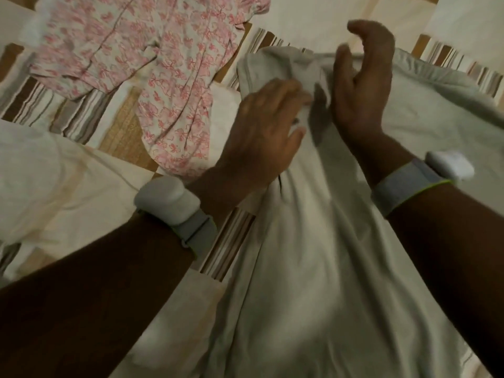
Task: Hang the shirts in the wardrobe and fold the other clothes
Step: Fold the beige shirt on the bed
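Observation:
A pale grey-white garment (pixel 321 268) lies spread over the bed from the near edge to the upper right. My left hand (pixel 267 132) grips a bunched fold of it near its top. My right hand (pixel 360 85) hovers just right of that fold, fingers loosely curled and raised, thumb close to the cloth; I see nothing held in it. A pink floral shirt (pixel 152 66) lies crumpled at the upper left, apart from both hands. Each wrist carries a grey band with a white box.
The bed cover (pixel 90 110) is cream with brown striped patches. A white pillow or cloth (pixel 32 173) sits at the left edge. No wardrobe or hanger is in view.

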Demonstrator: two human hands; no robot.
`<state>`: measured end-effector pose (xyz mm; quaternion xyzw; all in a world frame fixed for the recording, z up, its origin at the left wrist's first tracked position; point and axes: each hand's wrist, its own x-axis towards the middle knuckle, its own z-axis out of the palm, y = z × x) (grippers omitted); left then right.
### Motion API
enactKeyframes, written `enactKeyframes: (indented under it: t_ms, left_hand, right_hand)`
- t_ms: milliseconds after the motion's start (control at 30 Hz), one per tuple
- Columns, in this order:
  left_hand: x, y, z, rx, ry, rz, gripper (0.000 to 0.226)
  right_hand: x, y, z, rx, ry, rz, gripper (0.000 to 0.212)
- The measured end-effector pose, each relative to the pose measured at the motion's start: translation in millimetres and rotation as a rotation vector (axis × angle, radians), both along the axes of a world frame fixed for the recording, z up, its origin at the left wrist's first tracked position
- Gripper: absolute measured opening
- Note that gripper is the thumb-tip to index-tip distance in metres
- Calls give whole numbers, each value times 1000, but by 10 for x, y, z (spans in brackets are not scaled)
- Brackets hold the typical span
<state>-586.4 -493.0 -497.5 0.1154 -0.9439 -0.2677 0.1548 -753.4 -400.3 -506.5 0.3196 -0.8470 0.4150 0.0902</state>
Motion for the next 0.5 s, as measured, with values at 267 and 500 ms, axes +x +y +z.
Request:
enactKeyframes:
  t_ms: [267, 500]
  left_hand:
    - [63, -152, -409, -233, -382, -178, 82]
    - [-173, 23, -157, -31, -545, 98, 91]
  right_hand:
    - [-240, 1240, -162, 678, -61, 165, 62]
    - [-1347, 2386, 48, 658, -353, -487, 73]
